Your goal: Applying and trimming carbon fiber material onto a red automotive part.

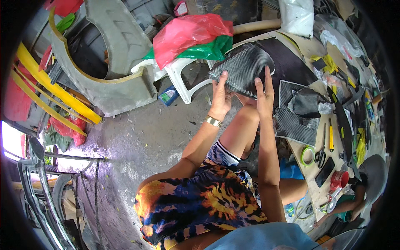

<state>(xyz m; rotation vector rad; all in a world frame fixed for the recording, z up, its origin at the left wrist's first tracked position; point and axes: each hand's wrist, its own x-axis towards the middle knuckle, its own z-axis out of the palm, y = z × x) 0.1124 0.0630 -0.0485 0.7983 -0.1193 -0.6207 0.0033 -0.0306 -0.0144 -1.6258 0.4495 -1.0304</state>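
A curved part wrapped in dark woven carbon-fibre cloth (pixel 243 66) is held up in front of me over my raised knee. My left hand (pixel 221 98), with a gold bracelet at the wrist, grips its lower left edge. My right hand (pixel 265 96) presses flat against its lower right edge, fingers pointing up. Both hands touch the cloth; the underside of the part is hidden.
The workbench (pixel 316 187) at right carries cut carbon-cloth pieces (pixel 298 121), scissors (pixel 321 156), a green tape roll (pixel 308 155), a yellow knife (pixel 331 137) and a red cup (pixel 339 180). Another person (pixel 368 179) sits at lower right. A white chair (pixel 183 79), red bag (pixel 187 35), grey body panel (pixel 121 83) and blue bottle (pixel 168 96) lie left.
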